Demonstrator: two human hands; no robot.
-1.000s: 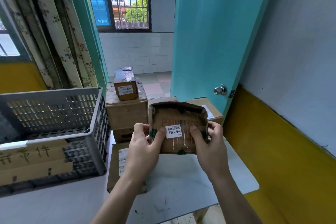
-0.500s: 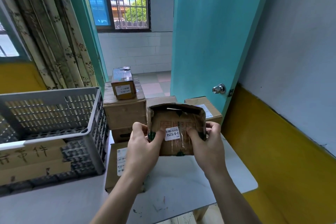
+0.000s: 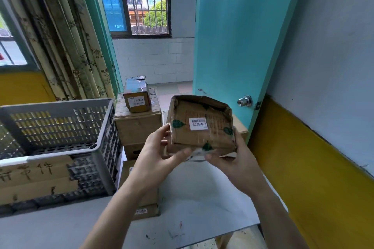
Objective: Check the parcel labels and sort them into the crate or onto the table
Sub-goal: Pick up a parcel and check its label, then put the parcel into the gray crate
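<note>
I hold a worn brown cardboard parcel [image 3: 200,127] in both hands above the white table [image 3: 202,204]. Its white label reading 2-0-5258 faces me upside down, and green leaf marks dot the tape. My left hand [image 3: 159,159] grips its lower left edge with the thumb under the front. My right hand [image 3: 234,159] grips the lower right corner. The grey slatted crate [image 3: 85,127] stands on the table to the left, with cardboard signs taped to its front. I cannot see inside the crate's bottom.
Behind the held parcel, stacked cardboard boxes [image 3: 137,127] carry a small labelled box [image 3: 137,97] on top. A flat parcel [image 3: 141,198] lies on the table under my left forearm. A teal door [image 3: 238,46] with a knob stands right; curtains hang at the left.
The parcel has tipped back so its labelled face points more upward and sits slightly higher. My hands slid from its sides to its lower edge.
</note>
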